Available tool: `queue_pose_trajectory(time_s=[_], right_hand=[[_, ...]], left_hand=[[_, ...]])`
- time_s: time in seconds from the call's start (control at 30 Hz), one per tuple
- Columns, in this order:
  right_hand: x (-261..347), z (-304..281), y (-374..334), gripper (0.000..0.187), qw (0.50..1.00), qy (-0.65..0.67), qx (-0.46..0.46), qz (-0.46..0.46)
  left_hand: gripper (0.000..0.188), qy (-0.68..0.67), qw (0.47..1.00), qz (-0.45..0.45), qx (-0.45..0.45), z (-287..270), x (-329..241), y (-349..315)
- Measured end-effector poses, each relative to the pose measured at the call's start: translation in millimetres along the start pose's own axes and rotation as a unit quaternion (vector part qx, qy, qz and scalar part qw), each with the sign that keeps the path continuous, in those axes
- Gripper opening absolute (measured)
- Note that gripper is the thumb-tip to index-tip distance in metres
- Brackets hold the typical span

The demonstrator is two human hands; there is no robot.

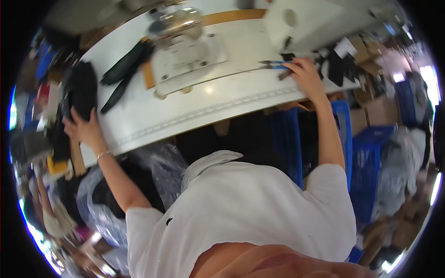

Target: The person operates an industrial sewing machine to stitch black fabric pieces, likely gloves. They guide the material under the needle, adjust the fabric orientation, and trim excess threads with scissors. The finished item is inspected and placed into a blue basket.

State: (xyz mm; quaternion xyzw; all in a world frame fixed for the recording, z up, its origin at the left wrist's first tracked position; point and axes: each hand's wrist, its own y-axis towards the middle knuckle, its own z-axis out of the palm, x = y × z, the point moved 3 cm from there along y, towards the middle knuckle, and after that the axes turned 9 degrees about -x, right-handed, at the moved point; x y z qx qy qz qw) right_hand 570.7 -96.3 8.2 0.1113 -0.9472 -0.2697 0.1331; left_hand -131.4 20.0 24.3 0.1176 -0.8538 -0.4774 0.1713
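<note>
My left hand (86, 132) lies at the table's left edge with its fingers spread, touching the lower end of a black fabric piece (79, 88). Two narrow dark fabric pieces (124, 69) rest to its right, beside the sewing machine (183, 55). At the far right of the table, my right hand (303, 76) is closed on the handle end of blue-handled thread snips (273, 64). Their points face left. A small dark piece (285, 74) shows beneath the fingers of that hand.
A ruler strip (208, 109) runs along the near edge of the white table (241, 88). Black scraps (336, 67) lie at the right end. Blue crates (368, 162) stand below on the right, and clear plastic bags (162, 167) with dark contents on the left.
</note>
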Motion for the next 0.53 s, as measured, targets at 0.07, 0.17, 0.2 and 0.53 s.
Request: queue_pose_trajectory(time_s=[0.07, 0.17, 0.2, 0.53], right_hand=[[-5, 0, -2, 0.038, 1.000, -0.020, -0.003, -0.023], [-13, -5, -13, 0.042, 0.999, -0.032, 0.016, 0.007], [-19, -5, -15, 0.043, 0.999, -0.034, 0.021, 0.015], [-107, -132, -151, 0.059, 0.985, -0.127, -0.031, 0.109]], left_hand=[[0.084, 0.029, 0.999, 0.005, -0.024, 21, 11, 5], [0.087, 0.026, 0.998, -0.053, 0.007, 35, -8, 15], [0.089, 0.004, 0.997, -0.072, 0.013, 44, -13, 18], [0.065, -0.279, 0.946, 0.163, 0.017, 19, -55, 31]])
